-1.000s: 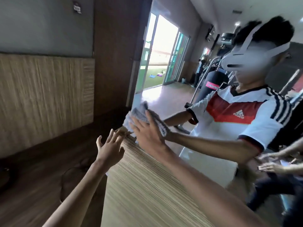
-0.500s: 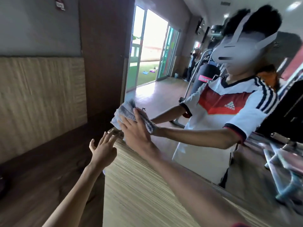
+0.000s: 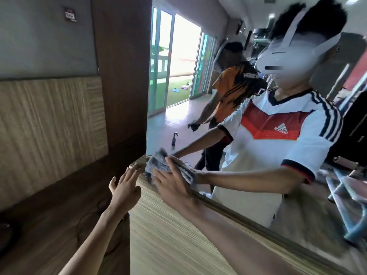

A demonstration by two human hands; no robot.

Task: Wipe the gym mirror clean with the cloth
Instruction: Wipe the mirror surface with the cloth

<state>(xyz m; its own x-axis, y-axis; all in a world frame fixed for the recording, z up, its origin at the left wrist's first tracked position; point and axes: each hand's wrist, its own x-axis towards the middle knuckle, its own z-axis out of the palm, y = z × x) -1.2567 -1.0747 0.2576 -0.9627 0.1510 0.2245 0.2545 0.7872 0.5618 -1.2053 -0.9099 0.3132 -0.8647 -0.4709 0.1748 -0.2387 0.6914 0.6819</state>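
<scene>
In reflection, 2 o'clock: white short-sleeved jersey (image 3: 258, 155), red chevron band (image 3: 264, 120) across the chest, reversed adidas logo (image 3: 281, 129), black shoulder stripes (image 3: 329, 112), black V-collar (image 3: 286, 97), black-and-red sleeve cuff (image 3: 297, 169). White strapped headset (image 3: 286, 56) at 1 o'clock. Left hand (image 3: 125, 191) and right hand (image 3: 170, 185) bare, forearms unsleeved, entering from 6 o'clock.

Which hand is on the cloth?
The right hand, pressing the grey cloth flat against the mirror. The left hand is open beside it, holding nothing.

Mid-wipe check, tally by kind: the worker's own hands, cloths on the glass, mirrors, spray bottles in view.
Hands: 2 (left hand, right hand)
Cloths: 1 (grey cloth, under the right hand)
Mirrors: 1 (mirror)
Spray bottles: 1 (spray bottle, seen only in reflection)
Total: 5
</scene>
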